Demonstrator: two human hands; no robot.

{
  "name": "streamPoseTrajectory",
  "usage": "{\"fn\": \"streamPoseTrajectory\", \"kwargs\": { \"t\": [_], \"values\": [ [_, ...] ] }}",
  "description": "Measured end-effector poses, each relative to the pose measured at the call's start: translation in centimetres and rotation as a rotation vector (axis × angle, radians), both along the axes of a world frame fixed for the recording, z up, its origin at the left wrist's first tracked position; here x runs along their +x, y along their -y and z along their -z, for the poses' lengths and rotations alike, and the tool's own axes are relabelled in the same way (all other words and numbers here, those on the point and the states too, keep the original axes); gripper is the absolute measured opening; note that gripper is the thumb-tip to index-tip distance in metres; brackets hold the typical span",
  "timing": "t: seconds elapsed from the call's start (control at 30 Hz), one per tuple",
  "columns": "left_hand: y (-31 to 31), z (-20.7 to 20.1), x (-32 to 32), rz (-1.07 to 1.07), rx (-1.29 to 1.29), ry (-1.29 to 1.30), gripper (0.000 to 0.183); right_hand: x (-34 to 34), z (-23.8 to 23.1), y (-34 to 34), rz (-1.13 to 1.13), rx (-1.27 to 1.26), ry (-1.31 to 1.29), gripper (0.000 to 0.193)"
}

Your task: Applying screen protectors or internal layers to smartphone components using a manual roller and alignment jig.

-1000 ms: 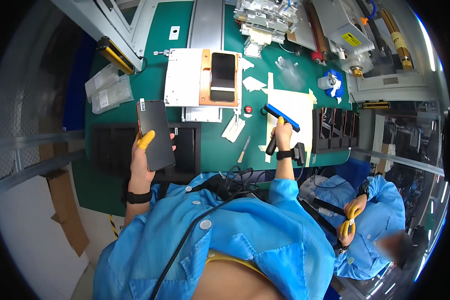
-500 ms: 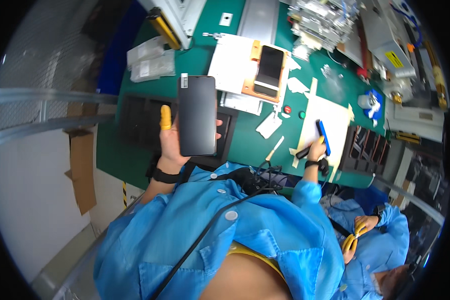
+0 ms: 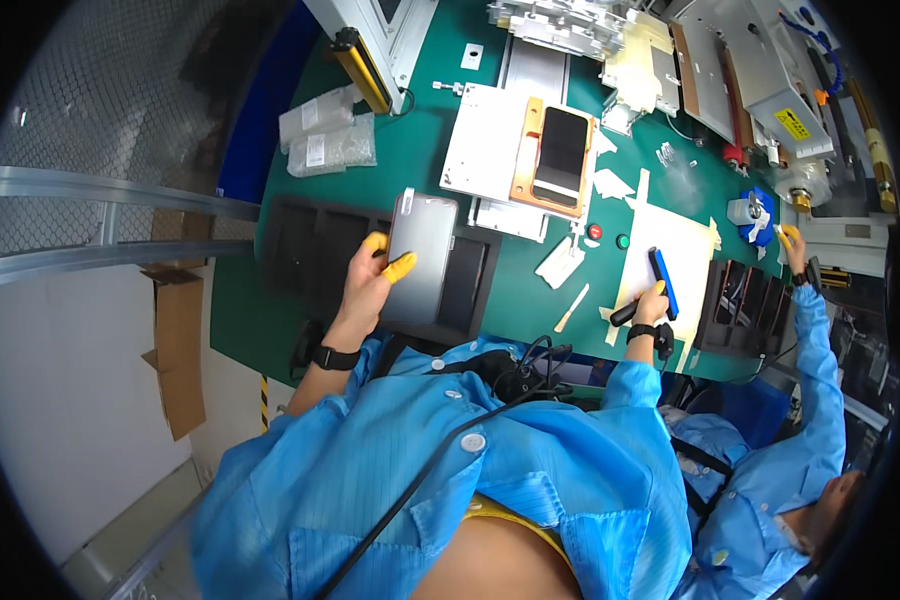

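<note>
My left hand (image 3: 373, 279), with yellow finger cots, grips a smartphone (image 3: 422, 258) by its left edge. The phone's grey screen faces up, over a black compartment tray (image 3: 480, 285). On the right, my right hand (image 3: 651, 303) is closed around the black handle of a blue-headed roller (image 3: 663, 283), above a white sheet (image 3: 682, 237) taped to the bench. Between and beyond my hands, another phone (image 3: 562, 154) lies in an orange fixture (image 3: 522, 180) on a white machine plate (image 3: 477, 150).
A co-worker's hand (image 3: 793, 247) reaches over the bench at the right, near a blue holder (image 3: 759, 218). Nearer lie a thin knife-like tool (image 3: 572, 308) and a black tray of phones (image 3: 738, 308). Bubble-wrap bags (image 3: 332, 145) lie at the back left, beside a machine post (image 3: 362, 70).
My left hand has turned over from beneath the phone to gripping its left edge, lowering it toward the tray. The co-worker's arm now stretches to the bench. My right hand keeps the roller.
</note>
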State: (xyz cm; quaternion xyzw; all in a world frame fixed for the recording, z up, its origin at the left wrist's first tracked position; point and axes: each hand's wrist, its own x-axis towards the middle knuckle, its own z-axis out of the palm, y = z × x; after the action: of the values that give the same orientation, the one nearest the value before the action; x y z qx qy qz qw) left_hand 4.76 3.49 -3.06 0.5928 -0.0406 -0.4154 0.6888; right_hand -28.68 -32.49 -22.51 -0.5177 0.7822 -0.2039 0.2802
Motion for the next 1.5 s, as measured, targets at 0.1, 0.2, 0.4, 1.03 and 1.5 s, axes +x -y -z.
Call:
{"fn": "streamPoseTrajectory", "kwargs": {
  "t": [0.1, 0.2, 0.4, 1.03, 1.5],
  "values": [
    [-5.1, 4.7, 2.3, -0.054, 0.37, 0.37, 0.024, 3.2, -3.5, -6.7, 0.072, -0.055, 0.016, 0.045],
    [-9.8, 10.5, 5.8, -0.223, 0.431, 0.557, 0.03, 4.2, -3.4, -9.6, 0.212, -0.081, 0.239, 0.019],
    [-10.3, 16.4, 9.3, -0.069, 0.305, 0.547, 0.041, 2.3, 6.6, -6.6, 0.249, -0.045, 0.076, 0.018],
    [4.3, 8.8, 1.1, 0.058, 0.496, 0.676, 0.034, -3.2, -9.1, 0.3, -0.172, -0.179, -0.409, 0.022],
    [18.8, 2.5, -17.2, 0.824, 0.15, 0.229, 0.029, -6.1, -14.8, 4.6, -0.532, -0.283, -0.517, 0.032]
  ]
}}
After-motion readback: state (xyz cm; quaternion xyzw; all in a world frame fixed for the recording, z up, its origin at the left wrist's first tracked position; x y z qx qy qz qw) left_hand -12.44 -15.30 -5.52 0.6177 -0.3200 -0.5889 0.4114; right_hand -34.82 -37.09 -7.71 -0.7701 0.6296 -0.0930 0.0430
